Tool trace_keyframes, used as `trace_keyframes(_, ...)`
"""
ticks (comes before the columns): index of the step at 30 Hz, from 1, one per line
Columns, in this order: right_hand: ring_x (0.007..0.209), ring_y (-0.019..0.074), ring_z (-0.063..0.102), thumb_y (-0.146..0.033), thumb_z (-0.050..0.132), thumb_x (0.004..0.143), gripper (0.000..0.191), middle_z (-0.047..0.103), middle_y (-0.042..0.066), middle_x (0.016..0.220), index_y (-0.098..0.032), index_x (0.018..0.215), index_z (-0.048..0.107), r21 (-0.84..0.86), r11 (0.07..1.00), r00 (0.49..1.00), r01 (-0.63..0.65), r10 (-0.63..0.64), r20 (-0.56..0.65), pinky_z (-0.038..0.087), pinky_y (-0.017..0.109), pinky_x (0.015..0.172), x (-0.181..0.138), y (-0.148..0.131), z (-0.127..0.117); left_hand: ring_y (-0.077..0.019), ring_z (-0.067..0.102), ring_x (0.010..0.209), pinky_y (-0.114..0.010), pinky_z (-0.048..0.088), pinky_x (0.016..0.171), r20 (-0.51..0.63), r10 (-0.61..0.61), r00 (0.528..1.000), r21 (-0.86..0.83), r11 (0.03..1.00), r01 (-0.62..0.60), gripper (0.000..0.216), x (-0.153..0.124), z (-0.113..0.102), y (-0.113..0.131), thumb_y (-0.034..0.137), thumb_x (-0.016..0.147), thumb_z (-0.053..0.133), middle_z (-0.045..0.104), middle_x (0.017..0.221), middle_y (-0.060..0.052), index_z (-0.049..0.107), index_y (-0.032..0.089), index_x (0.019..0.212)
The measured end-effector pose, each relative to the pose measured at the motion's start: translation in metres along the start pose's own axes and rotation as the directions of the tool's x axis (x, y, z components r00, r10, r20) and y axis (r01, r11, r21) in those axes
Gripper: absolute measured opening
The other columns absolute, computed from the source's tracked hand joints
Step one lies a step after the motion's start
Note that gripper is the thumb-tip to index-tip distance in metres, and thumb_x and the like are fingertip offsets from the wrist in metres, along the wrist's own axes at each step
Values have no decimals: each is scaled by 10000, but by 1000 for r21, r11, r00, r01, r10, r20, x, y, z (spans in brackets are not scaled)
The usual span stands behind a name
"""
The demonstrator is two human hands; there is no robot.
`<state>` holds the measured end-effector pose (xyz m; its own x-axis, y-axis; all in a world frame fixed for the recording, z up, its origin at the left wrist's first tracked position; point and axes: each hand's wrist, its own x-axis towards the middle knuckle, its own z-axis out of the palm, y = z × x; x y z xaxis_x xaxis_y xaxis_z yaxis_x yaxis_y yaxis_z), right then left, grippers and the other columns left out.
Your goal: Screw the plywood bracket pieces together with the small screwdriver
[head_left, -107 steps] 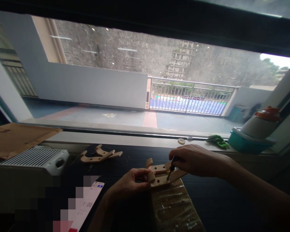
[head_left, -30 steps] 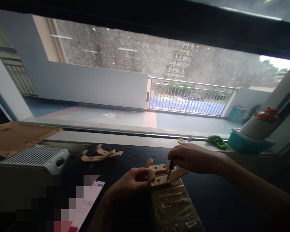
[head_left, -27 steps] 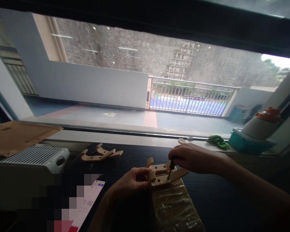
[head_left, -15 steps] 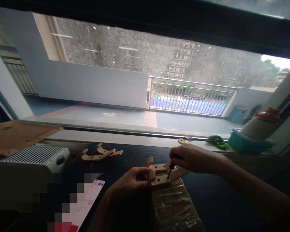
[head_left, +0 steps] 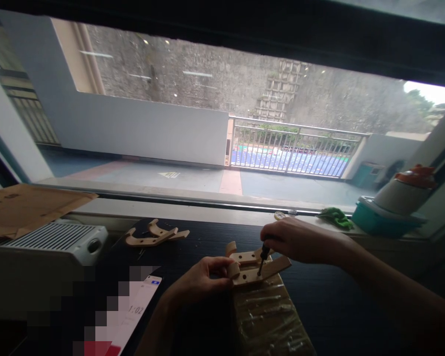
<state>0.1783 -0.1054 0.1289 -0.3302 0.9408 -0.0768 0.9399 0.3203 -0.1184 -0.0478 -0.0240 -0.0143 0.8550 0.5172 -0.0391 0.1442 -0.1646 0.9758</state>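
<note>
A pale wooden hook piece (head_left: 251,277) with a curled left end lies on a tape-wrapped block (head_left: 261,311). My left hand (head_left: 202,278) pinches its curled end between thumb and fingers. A second wooden hook piece (head_left: 244,256) sits just behind it. My right hand (head_left: 287,240) is closed round the dark handle of a screwdriver (head_left: 262,257). The shaft slants down, its tip at a hole in the nearer hook. Whether a screw sits in that hole is too small to tell.
More wooden hooks (head_left: 152,240) lie on the dark table at the left. A phone (head_left: 137,306), partly pixelated, is in front of them. A white slatted appliance (head_left: 59,237) carries a brown envelope (head_left: 33,205). A green cloth (head_left: 335,217) and teal box (head_left: 381,217) stand by the window.
The right hand and screwdriver have shifted very slightly, with the tip staying at the same hole. The left hand holds its place; the whole view has moved a little.
</note>
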Motion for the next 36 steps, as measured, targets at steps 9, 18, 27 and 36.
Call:
trace_keyframes(9, 661, 179, 574, -338, 458, 873, 252, 680, 39, 777, -260, 981, 672, 38, 997, 998, -63, 64, -15, 357, 302, 578, -2, 0, 4, -223, 580, 934, -322, 446, 852, 26, -21, 999, 17, 1000, 20, 511, -6, -6, 6, 379, 741, 688, 649, 974, -42, 590, 167, 1195)
trace_keyframes(18, 673, 162, 569, -269, 461, 870, 220, 672, 21, 768, -250, 874, 680, 73, 995, 995, 73, -68, -68, 379, 282, 605, -5, 5, 9, -276, 512, 1130, -474, 316, 1046, -447, 313, 838, 662, 746, 74, 279, -37, 48, 38, 262, 813, 580, 616, 1166, -72, 627, 225, 1086)
trace_keyframes(27, 626, 126, 541, -271, 449, 870, 229, 665, 32, 765, -187, 851, 662, 114, 993, 998, 17, -9, -70, 352, 240, 556, -4, 5, 18, -297, 324, 1321, -551, 34, 1139, -232, 312, 921, 895, 440, 76, 310, -6, 94, 39, 245, 835, 551, 605, 1186, -87, 588, 181, 1136)
trace_keyframes(36, 660, 134, 560, -272, 510, 821, 212, 682, 39, 818, -178, 914, 675, 146, 989, 999, 16, -10, -44, 390, 233, 583, -2, 11, 15, -313, 510, 1050, -561, 100, 1081, -281, 133, 950, 894, 395, 209, 201, 23, 87, 55, 300, 812, 573, 695, 922, -106, 702, 161, 878)
